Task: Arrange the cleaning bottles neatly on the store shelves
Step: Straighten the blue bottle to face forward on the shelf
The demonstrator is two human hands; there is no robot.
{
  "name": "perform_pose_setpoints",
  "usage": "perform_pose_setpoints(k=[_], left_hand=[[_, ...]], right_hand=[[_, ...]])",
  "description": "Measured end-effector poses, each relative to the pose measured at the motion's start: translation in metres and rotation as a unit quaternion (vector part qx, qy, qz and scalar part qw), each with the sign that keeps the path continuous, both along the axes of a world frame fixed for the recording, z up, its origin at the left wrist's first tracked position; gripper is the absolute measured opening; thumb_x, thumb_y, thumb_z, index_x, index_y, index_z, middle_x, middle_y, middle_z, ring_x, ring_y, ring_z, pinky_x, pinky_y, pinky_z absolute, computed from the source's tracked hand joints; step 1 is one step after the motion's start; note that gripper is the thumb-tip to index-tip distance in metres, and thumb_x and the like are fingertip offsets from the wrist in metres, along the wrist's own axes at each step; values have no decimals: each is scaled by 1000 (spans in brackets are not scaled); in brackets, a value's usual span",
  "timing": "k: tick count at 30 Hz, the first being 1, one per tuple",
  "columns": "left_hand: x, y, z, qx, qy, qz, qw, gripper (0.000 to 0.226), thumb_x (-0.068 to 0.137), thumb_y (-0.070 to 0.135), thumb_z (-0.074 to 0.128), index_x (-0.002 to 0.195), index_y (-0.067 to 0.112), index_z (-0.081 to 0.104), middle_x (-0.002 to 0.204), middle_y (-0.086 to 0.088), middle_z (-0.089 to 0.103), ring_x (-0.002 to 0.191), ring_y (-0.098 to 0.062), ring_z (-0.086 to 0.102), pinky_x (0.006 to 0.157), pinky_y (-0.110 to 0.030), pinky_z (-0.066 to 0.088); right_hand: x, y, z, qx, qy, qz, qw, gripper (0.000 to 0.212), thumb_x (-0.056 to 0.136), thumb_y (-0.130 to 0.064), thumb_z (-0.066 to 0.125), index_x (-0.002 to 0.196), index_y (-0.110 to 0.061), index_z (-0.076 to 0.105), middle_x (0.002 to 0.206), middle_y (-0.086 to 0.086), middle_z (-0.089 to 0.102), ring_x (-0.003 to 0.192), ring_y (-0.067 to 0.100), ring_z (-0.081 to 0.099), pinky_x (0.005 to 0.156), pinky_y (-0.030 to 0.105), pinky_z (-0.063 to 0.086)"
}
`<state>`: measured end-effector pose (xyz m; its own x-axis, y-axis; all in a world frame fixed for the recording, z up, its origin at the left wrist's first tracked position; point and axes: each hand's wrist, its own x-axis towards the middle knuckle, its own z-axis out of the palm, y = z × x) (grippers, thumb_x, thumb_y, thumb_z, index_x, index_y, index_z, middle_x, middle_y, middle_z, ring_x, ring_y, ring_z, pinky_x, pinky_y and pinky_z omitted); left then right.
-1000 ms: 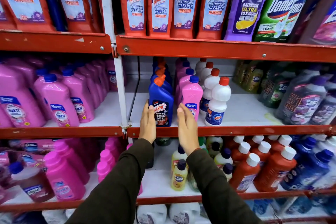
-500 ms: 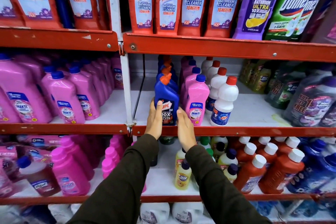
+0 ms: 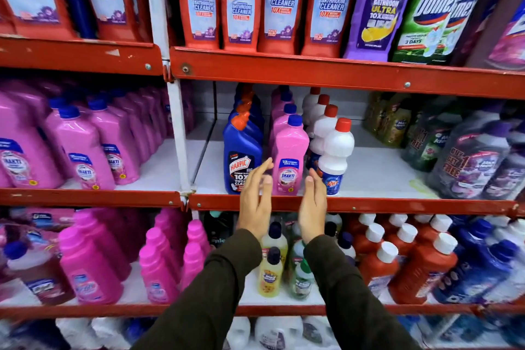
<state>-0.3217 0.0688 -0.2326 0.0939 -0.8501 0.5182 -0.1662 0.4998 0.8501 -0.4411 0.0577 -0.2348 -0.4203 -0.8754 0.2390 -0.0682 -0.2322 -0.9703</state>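
Pink Shakti bottle upright at front edge of middle shelf, centre frame, long axis vertical, between open left hand and open right hand; neither gripping, left fingertips nearer.

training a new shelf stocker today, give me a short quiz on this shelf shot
1. True or false: the left hand is gripping the blue Harpic bottle.
2. Multiple choice: which front bottle stands between the two open hands? A) pink Shakti bottle B) white bottle with red cap C) green Domex pouch
3. Fill in: the front white bottle stands to the ______ of the pink one, as the person sees it.

Key
1. False; the left hand is open, its fingers spread in front of the bottle.
2. A; the right hand is open on its other side.
3. right
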Motion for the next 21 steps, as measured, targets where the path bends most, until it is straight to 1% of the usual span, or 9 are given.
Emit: perform_pose_setpoints(k=[2,4,5,7,9,13,17,19,21], left_hand=[[-18,-5,9,76,5,-34,997,50,112,40,37,159,23,36,166,-1,36,152,-9,31,126,-36,28],[-29,-14,12,150,29,-47,987,61,111,49,32,165,22,21,173,1,21,157,-10,19,130,-39,16],[-32,-21,10,178,50,-60,981,70,107,60,32,166,24,19,173,1,20,158,-13,19,131,-43,16],[-32,-38,0,218,95,-73,969,100,86,91,37,163,28,29,170,0,33,155,-17,31,129,-50,23],[-30,-60,-21,235,117,-88,961,116,68,103,42,159,31,38,163,-1,45,149,-17,43,126,-51,31],[-33,-60,-23,231,135,-91,959,117,67,102,47,158,30,39,159,-2,50,143,-17,50,123,-51,36],[-34,-50,-13,215,114,-87,966,114,70,101,44,160,32,35,163,-1,45,148,-17,44,125,-50,32],[-38,-31,0,181,74,-60,979,95,88,87,39,163,29,28,168,0,35,152,-14,35,127,-42,25],[-43,-19,0,125,47,8,991,68,106,59,37,163,22,28,169,-2,31,148,-7,32,121,-27,25]], right_hand=[[-3,-6,4,14,6,44,999,46,109,-30,38,151,-13,45,155,6,47,142,18,45,120,39,36],[-7,-10,8,28,7,79,996,47,109,-28,37,152,-11,43,155,7,47,140,18,47,116,33,39],[-9,-11,8,35,5,94,995,47,109,-29,36,153,-11,42,155,7,48,139,18,49,113,31,40],[-13,-12,9,45,4,116,992,48,109,-30,36,153,-12,41,154,8,48,137,19,51,112,31,42],[-17,-11,8,48,-1,134,990,48,109,-30,37,153,-13,41,153,8,50,135,18,53,108,28,45],[-21,-9,11,47,-5,160,986,47,109,-30,38,154,-15,40,149,6,52,124,13,56,87,12,45],[-24,-6,14,50,-3,179,983,48,108,-29,39,154,-16,39,144,3,54,110,1,57,80,6,44],[-26,-4,15,43,13,179,983,47,108,-29,40,153,-16,39,138,-3,54,105,-7,56,77,1,45],[-26,1,14,30,26,170,985,47,107,-31,43,152,-17,40,140,-3,52,111,-6,55,84,1,43]])
